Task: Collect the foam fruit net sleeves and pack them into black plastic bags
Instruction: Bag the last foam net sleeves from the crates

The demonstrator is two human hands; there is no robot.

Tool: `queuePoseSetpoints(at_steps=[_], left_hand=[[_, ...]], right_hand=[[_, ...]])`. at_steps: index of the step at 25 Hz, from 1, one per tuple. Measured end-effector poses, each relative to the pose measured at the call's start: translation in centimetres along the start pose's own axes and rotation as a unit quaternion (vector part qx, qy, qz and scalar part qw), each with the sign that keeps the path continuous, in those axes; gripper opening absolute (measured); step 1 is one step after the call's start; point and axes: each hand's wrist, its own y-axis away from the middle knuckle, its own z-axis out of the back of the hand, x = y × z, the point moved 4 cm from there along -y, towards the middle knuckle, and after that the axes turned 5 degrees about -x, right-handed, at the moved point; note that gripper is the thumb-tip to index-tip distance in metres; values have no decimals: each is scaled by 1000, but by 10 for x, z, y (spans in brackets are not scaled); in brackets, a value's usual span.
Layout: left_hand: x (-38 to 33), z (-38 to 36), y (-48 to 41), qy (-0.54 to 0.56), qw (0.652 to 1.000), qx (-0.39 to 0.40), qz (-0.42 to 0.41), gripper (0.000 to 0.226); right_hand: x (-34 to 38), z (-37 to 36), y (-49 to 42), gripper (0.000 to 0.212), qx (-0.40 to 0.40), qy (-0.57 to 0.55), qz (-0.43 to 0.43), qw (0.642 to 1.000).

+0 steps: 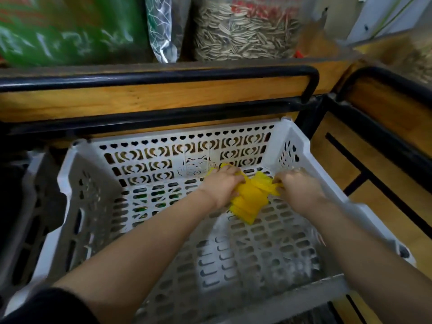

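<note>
Left hand (222, 185), right hand (301, 188) tight around yellow net sleeves (251, 199); long axis near-to-far

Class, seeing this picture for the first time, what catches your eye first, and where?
The bright yellow foam net sleeves stand out, bunched at the far right of the white perforated crate. The left hand and right hand grip them from either side. Above, on the shelf, sits a bag of sunflower seeds.
</note>
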Motion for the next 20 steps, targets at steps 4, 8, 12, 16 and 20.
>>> queuePoseSetpoints(at_steps=[4, 8, 12, 16, 20], left_hand=[[-2, 29, 10, 147, 975, -155, 63, 23], [9, 63, 48, 334, 884, -246, 216, 17], [19, 81, 83, 450, 786, -281, 316, 18], [26, 88, 108, 482, 748, -281, 359, 20], [24, 77, 124, 545, 715, -276, 339, 29]], right_hand=[[-3, 4, -3, 22, -27, -76, -47, 996], [-9, 5, -1, 25, -36, -168, -96, 980], [7, 35, 6, 31, -118, -246, -86, 958], [59, 85, 20, 30, -155, -401, -39, 902], [125, 105, 36, 23, -97, -503, 31, 858]])
